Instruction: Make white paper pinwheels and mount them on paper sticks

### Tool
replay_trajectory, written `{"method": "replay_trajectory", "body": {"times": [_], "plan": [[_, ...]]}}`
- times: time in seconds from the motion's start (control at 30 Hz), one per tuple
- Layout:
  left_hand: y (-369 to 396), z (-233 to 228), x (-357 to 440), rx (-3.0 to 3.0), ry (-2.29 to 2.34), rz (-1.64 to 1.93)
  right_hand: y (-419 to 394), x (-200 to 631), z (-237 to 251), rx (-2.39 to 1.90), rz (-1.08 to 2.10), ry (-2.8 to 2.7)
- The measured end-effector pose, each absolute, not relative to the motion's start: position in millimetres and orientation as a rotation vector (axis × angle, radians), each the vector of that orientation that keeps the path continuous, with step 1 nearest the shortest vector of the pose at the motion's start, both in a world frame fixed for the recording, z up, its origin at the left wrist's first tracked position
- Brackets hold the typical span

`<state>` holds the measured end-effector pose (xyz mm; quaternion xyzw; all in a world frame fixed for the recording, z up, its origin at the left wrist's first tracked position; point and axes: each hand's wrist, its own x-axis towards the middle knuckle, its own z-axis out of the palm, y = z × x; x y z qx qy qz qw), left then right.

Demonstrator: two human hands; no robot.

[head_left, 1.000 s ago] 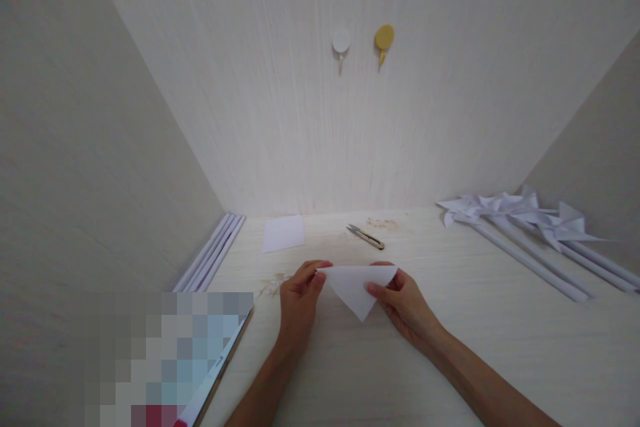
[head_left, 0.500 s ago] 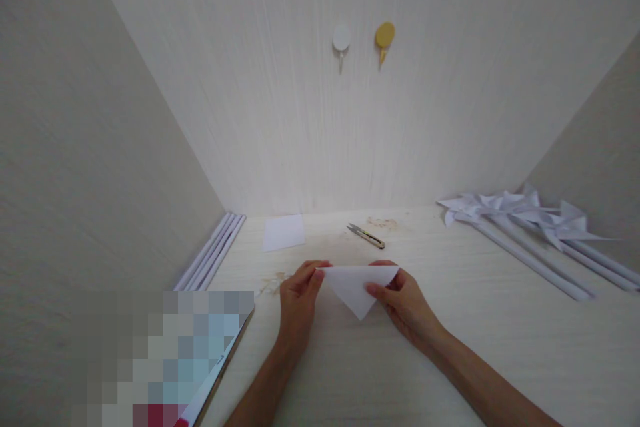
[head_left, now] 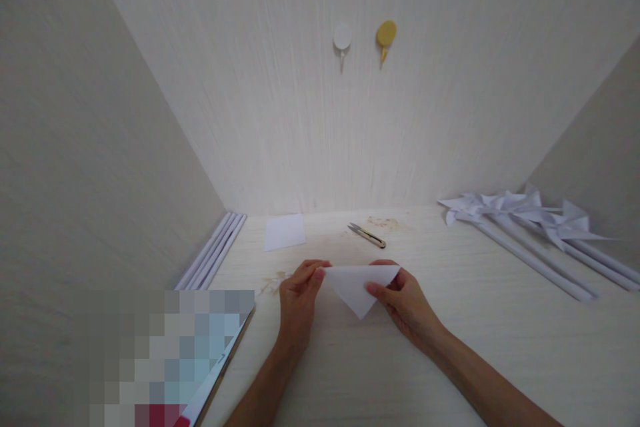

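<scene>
At the lower left a flat thing with a printed face (head_left: pixel 213 340) leans in, mostly covered by blurred squares of grey, light blue and dark red; a small dark mark shows along its uncovered edge, too small to read. It hides the near ends of several white paper rolls (head_left: pixel 213 250) lying side by side against the left wall (head_left: pixel 100 167). To the right of the rolls, near the back wall (head_left: pixel 300 120), a white square of paper (head_left: pixel 285 232) lies flat on the pale table (head_left: pixel 550 360). Nearer, a patch of brown and white flecks (head_left: pixel 273 282) sits just beside the left hand (head_left: pixel 300 290), whose thumb and fingers pinch the left corner of a folded paper (head_left: pixel 350 283). This paper is held between the two hands, its straight edge away from the person and a point toward them. Above on the wall hang a white hook (head_left: pixel 343 36) and a yellow hook (head_left: pixel 386 34). Beyond the paper lie thread snips (head_left: pixel 367 236), blades to the left. The right hand (head_left: pixel 407 300) pinches the paper's right side, thumb in front; its other fingertips are hidden behind. Far right, overlapping paper pinwheels (head_left: pixel 525 213) on white sticks (head_left: pixel 537 263) lie together.
</scene>
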<state>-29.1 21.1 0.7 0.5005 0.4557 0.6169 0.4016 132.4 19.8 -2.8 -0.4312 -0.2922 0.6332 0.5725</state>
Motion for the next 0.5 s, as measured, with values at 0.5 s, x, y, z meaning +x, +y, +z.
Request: {"method": "replay_trajectory", "body": {"times": [0.5], "plan": [[21.4,0.3,-28.1,1.228,1.132,1.571,21.9,132.0,-3.5,-0.983,1.51,-0.678]]}}
